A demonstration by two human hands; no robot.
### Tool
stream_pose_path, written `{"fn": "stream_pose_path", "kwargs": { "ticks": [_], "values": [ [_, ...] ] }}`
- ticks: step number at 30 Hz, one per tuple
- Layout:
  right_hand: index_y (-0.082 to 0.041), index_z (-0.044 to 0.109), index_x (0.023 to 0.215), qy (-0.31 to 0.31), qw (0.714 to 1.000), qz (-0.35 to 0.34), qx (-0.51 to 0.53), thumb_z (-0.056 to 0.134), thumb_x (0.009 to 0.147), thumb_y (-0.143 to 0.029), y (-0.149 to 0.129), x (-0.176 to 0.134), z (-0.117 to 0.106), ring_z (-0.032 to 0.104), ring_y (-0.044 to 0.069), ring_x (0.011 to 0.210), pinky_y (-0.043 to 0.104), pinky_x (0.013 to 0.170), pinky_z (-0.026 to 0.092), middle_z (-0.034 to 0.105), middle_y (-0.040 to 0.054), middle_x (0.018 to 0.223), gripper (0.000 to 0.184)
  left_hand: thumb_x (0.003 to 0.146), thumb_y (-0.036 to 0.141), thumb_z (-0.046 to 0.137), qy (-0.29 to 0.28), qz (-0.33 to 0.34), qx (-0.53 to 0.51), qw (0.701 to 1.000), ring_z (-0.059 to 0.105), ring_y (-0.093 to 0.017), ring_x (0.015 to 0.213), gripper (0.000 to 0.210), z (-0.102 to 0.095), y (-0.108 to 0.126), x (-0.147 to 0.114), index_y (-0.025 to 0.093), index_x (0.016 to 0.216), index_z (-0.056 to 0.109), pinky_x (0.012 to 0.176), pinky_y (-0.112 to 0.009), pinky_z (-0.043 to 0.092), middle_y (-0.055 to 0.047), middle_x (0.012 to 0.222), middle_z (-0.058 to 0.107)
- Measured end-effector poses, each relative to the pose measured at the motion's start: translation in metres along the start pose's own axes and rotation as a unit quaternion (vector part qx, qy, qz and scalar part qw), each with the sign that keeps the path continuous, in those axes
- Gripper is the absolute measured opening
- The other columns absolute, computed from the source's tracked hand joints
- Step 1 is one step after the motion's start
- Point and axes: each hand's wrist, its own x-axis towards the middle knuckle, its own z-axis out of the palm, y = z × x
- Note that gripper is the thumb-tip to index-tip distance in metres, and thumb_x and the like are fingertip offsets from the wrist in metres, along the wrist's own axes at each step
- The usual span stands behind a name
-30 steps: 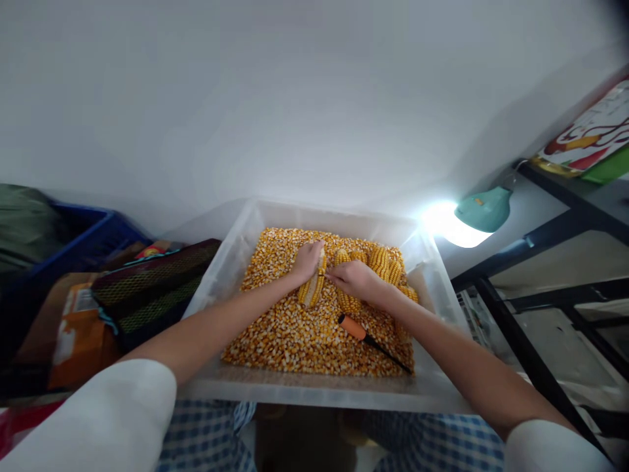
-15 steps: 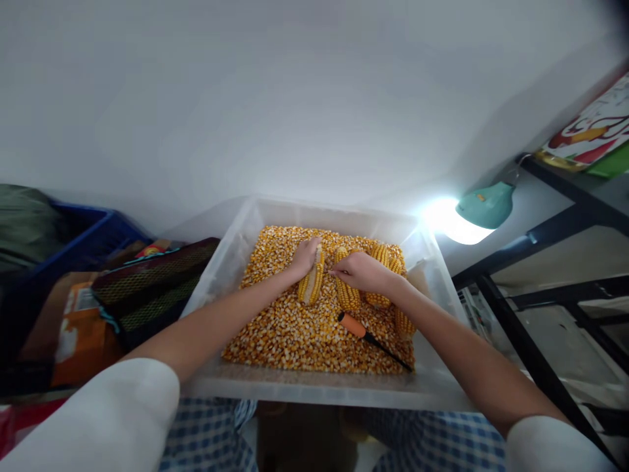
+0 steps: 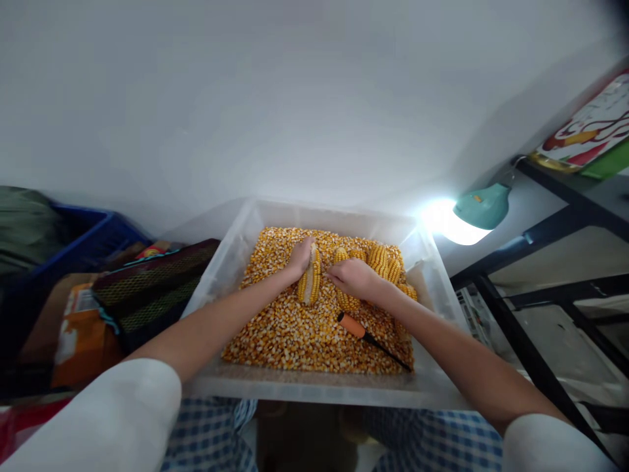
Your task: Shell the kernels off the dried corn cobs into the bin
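My left hand is wrapped round the upper end of an ear of corn, whose pale bare strip runs lengthwise between rows of yellow kernels. Just to its right, my right hand is closed in a pinch, its fingertips apart from that ear; whatever they hold is too small to make out. Beneath the right hand lies another ear of corn, partly covered by it. A screwdriver-like tool with an orange and black handle and a dark shaft rests on the loose corn kernels.
A translucent plastic bin holds the kernels and several more ears on the right. A lit green lamp hangs from a dark metal rack. At left are a mesh bag and a blue crate.
The ear in my left hand has turned, its bare strip facing me more, and shifted slightly left. My right hand has moved a little left and down.
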Motion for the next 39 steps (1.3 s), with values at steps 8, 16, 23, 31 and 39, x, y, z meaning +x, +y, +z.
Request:
{"fn": "stream_pose_path", "kwargs": {
  "ticks": [8,16,23,31,39],
  "values": [
    [-0.015,0.060,0.085,0.007,1.000,-0.004,0.013,0.029,0.088,-0.030,0.003,0.002,0.002,0.057,0.015,0.073,0.023,0.065,0.033,0.064,0.0081,0.081,0.034,0.069,0.039,0.037,0.016,0.019,0.007,1.000,0.038,-0.011,0.048,0.027,0.000,-0.009,0.007,0.018,0.053,0.041,0.048,-0.023,0.031,0.003,0.047,0.041],
    [-0.015,0.061,0.084,0.012,1.000,-0.009,0.016,0.029,0.087,-0.029,0.006,0.002,0.005,0.056,0.014,0.075,0.023,0.066,0.033,0.065,0.0077,0.081,0.035,0.069,0.042,0.039,0.010,0.001,-0.011,1.000,0.038,-0.011,0.047,0.030,0.000,-0.013,0.010,0.017,0.053,0.042,0.048,-0.024,0.032,0.003,0.048,0.041],
    [-0.012,0.059,0.090,-0.009,1.000,0.010,-0.019,0.031,0.086,-0.025,-0.007,0.003,0.011,0.057,0.016,0.072,0.024,0.065,0.035,0.064,0.0100,0.081,0.032,0.070,0.041,0.038,0.013,0.043,0.014,0.999,0.037,-0.011,0.047,0.030,0.003,-0.011,0.007,0.018,0.051,0.041,0.049,-0.023,0.031,0.003,0.045,0.039],
    [-0.014,0.063,0.086,-0.009,0.999,-0.033,0.041,0.036,0.085,-0.027,0.009,0.000,0.002,0.057,0.014,0.076,0.022,0.067,0.034,0.065,0.0089,0.082,0.030,0.076,0.042,0.032,-0.054,0.144,0.100,0.983,0.034,-0.010,0.048,0.037,0.008,0.001,-0.018,0.017,0.049,0.036,0.048,-0.023,0.026,0.004,0.045,0.033],
    [-0.016,0.065,0.088,-0.005,0.993,-0.055,0.102,0.042,0.083,-0.026,0.025,-0.001,-0.001,0.057,0.012,0.073,0.020,0.064,0.033,0.066,0.0067,0.081,0.026,0.076,0.042,0.033,-0.112,0.177,0.112,0.971,0.033,-0.010,0.049,0.037,0.010,0.007,-0.023,0.017,0.048,0.033,0.048,-0.023,0.025,0.004,0.046,0.031]
  ]
}}
